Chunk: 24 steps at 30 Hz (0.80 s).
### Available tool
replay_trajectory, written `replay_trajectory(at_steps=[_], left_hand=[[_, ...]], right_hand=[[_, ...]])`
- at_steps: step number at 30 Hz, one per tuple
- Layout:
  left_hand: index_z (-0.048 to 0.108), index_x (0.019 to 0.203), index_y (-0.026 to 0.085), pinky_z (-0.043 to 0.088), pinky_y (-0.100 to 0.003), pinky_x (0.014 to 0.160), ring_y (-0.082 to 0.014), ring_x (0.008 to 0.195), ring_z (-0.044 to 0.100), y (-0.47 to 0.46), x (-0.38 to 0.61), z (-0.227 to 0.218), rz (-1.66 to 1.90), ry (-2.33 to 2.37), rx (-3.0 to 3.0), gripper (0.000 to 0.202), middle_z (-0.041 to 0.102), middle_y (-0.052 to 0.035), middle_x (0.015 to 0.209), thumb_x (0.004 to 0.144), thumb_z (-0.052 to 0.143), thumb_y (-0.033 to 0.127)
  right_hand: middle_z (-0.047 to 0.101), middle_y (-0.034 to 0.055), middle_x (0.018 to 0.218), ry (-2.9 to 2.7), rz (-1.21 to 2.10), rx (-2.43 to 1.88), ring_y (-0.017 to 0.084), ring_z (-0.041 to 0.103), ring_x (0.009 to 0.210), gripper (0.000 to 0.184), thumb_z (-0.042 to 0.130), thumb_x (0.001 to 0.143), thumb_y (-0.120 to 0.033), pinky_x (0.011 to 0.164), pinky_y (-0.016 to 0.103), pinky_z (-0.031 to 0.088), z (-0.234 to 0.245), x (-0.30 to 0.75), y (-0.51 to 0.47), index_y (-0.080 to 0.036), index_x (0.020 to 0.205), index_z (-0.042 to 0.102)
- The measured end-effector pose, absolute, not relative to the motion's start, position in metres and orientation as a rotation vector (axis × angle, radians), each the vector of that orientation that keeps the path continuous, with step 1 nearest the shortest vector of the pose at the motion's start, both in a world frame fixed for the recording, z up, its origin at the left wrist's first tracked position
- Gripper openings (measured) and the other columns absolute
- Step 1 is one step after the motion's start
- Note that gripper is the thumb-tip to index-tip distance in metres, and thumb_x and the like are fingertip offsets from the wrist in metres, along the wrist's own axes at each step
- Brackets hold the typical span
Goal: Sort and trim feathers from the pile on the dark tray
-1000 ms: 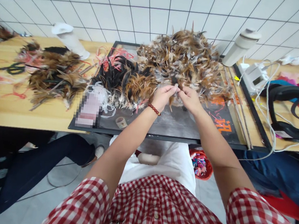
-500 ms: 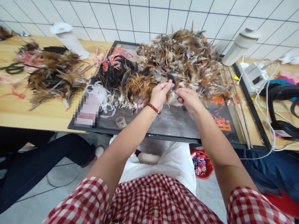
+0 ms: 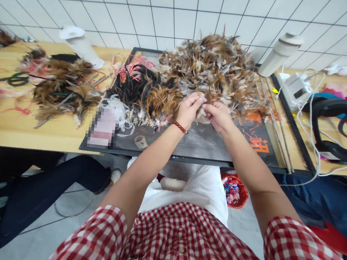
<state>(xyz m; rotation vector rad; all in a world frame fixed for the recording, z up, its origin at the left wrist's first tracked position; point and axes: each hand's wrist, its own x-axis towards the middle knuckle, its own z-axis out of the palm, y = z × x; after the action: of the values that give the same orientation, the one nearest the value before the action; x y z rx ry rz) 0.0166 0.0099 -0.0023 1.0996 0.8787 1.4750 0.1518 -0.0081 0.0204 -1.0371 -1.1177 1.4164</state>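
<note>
From where I stand, everything centres on the black-framed board (image 3: 197,143) lying on the desk (image 3: 4,131). Over the middle of the board, the left hand (image 3: 189,110) and right hand (image 3: 219,116) nearly meet. The fingers of each look pinched closed on a pale feather tuft (image 3: 203,113), too small and too covered for me to tell whether it is one feather or several.

At the board's far side a big heap of brown feathers (image 3: 215,68) lies loose and jumbled. On its left part things are tidier: black feathers (image 3: 125,87) and brown feather bunches (image 3: 161,101) sit side by side, pale ends mostly toward the near edge. I'd take those for the share already done and the loose heap for what's left; by its bulk, more remains than is finished.

White strips (image 3: 116,111) lie at the board's left front, a roll of tape (image 3: 140,142) near its front edge, and thin sticks (image 3: 284,154) along its right side, away from both hands. Off its left edge is another pile of mixed feathers (image 3: 68,89), with scissors (image 3: 15,80) beyond; whether that pile is finished or waiting, I can't tell.
</note>
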Motion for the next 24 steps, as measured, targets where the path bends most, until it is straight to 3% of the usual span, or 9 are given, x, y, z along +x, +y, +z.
replay_trajectory(at_steps=[4, 7, 9, 16, 20, 24], left_hand=[[0.081, 0.077, 0.021, 0.046, -0.036, 0.118, -0.0221, 0.124, 0.069, 0.011, 0.014, 0.001, 1.482, 0.907, 1.046, 0.016, 0.082, -0.0058, 0.110, 0.085, 0.084, 0.035], [0.081, 0.076, 0.020, 0.044, -0.040, 0.120, -0.0248, 0.126, 0.069, 0.008, 0.014, 0.004, 1.371, 0.866, 1.061, 0.015, 0.082, -0.0070, 0.109, 0.084, 0.084, 0.032], [0.081, 0.072, 0.020, 0.044, -0.040, 0.121, -0.0250, 0.127, 0.069, 0.006, 0.014, 0.005, 1.329, 0.833, 1.131, 0.016, 0.083, -0.0070, 0.111, 0.083, 0.086, 0.032], [0.082, 0.074, 0.021, 0.050, -0.043, 0.113, -0.0239, 0.109, 0.074, 0.008, 0.014, 0.001, 1.346, 0.877, 1.152, 0.023, 0.083, -0.0051, 0.094, 0.081, 0.086, 0.043], [0.083, 0.079, 0.022, 0.052, -0.040, 0.109, -0.0238, 0.109, 0.075, 0.010, 0.014, 0.000, 1.366, 0.863, 1.062, 0.026, 0.083, -0.0051, 0.092, 0.080, 0.087, 0.048], [0.083, 0.080, 0.022, 0.051, -0.039, 0.112, -0.0227, 0.111, 0.075, 0.010, 0.014, -0.001, 1.387, 0.864, 0.975, 0.025, 0.084, -0.0046, 0.094, 0.078, 0.089, 0.046]], right_hand=[[0.056, -0.0056, 0.059, -1.229, 1.222, -1.057, 0.008, 0.042, 0.056, 0.041, 0.093, 0.057, -0.045, 0.054, 0.025, 0.033, 0.019, 0.158, -0.005, -0.020, 0.077, 0.067], [0.066, -0.0024, 0.070, -1.300, 1.106, -1.063, 0.012, 0.054, 0.068, 0.038, 0.093, 0.059, -0.041, 0.065, 0.027, 0.045, 0.016, 0.161, -0.002, -0.021, 0.080, 0.068], [0.066, -0.0023, 0.071, -1.354, 1.046, -1.095, 0.014, 0.056, 0.073, 0.035, 0.092, 0.060, -0.038, 0.070, 0.028, 0.047, 0.012, 0.162, 0.001, -0.021, 0.076, 0.066], [0.060, -0.0048, 0.068, -1.366, 1.071, -1.120, 0.012, 0.051, 0.068, 0.037, 0.094, 0.055, -0.032, 0.064, 0.027, 0.041, 0.010, 0.164, 0.001, -0.020, 0.075, 0.065], [0.055, -0.0066, 0.060, -1.289, 1.245, -1.077, 0.008, 0.041, 0.056, 0.042, 0.095, 0.054, -0.041, 0.055, 0.027, 0.032, 0.020, 0.164, -0.006, -0.021, 0.074, 0.064], [0.056, -0.0050, 0.063, -1.226, 1.254, -1.063, 0.008, 0.040, 0.056, 0.040, 0.095, 0.057, -0.041, 0.052, 0.027, 0.030, 0.025, 0.164, -0.010, -0.021, 0.076, 0.065]])
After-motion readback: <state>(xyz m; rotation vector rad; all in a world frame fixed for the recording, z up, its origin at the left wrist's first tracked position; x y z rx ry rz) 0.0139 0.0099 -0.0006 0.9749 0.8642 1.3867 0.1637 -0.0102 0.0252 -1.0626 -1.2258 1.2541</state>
